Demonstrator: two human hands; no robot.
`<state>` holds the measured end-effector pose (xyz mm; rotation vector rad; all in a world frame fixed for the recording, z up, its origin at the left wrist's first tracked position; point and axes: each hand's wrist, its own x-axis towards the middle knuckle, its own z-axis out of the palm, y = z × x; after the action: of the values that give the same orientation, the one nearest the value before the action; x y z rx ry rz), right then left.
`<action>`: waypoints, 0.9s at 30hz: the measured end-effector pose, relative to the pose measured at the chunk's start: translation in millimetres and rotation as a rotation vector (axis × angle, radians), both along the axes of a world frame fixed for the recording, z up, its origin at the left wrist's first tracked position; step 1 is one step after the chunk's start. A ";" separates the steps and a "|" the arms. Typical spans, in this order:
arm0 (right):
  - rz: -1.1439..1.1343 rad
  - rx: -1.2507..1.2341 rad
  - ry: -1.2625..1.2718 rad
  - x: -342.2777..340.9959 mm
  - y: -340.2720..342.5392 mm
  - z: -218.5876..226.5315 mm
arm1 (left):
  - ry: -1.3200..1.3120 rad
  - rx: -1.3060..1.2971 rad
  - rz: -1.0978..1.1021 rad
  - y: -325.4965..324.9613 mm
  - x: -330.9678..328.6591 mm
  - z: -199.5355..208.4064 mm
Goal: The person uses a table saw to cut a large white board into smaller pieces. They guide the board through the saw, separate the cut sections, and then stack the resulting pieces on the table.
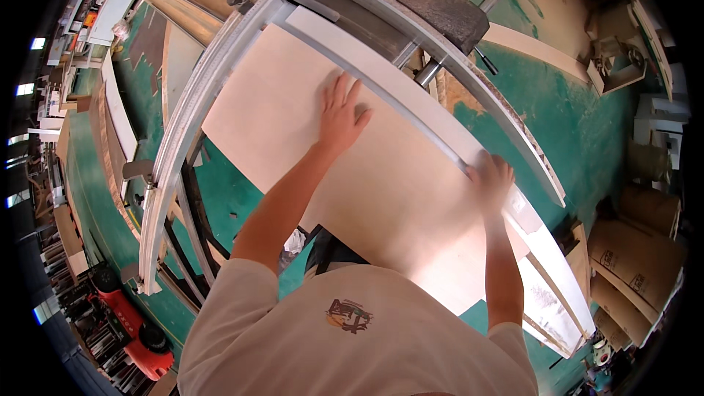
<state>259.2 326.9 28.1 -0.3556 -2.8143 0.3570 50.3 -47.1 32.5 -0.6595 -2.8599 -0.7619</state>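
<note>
A large pale wooden board lies flat in front of me on a panel saw, against a long silver table strip. My left hand rests palm down on the board near its far edge, fingers spread and thumb out to the side. Over at the right, my right hand is at the board's far edge, by the silver strip. That hand is smeared by motion, with its fingers bent. Whether it grips the board edge or only touches it cannot be made out.
A metal rail fence curves along the left. Beyond the strip is the saw's dark machine body with lever handles. Cardboard boxes stand at the right. A red machine is at lower left on the green floor.
</note>
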 end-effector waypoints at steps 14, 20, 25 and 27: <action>0.074 -0.085 0.088 -25.0 24.1 12.8 | 0.041 -0.201 -0.127 63.6 -54.2 -36.6; -0.016 -0.260 0.361 -142.8 64.7 70.9 | 0.063 -0.189 -0.069 53.8 -50.8 -23.8; 0.014 -0.699 0.163 -279.4 134.4 25.8 | 0.043 -0.150 -0.102 82.4 -57.0 -16.0; 0.002 -0.936 0.079 -339.8 115.1 25.7 | 0.041 -0.153 -0.079 69.7 -53.9 -20.5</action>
<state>-80.5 442.0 53.8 -0.4931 -2.3790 1.6326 -3.7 22.7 12.1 -0.8023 -2.8903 -0.5352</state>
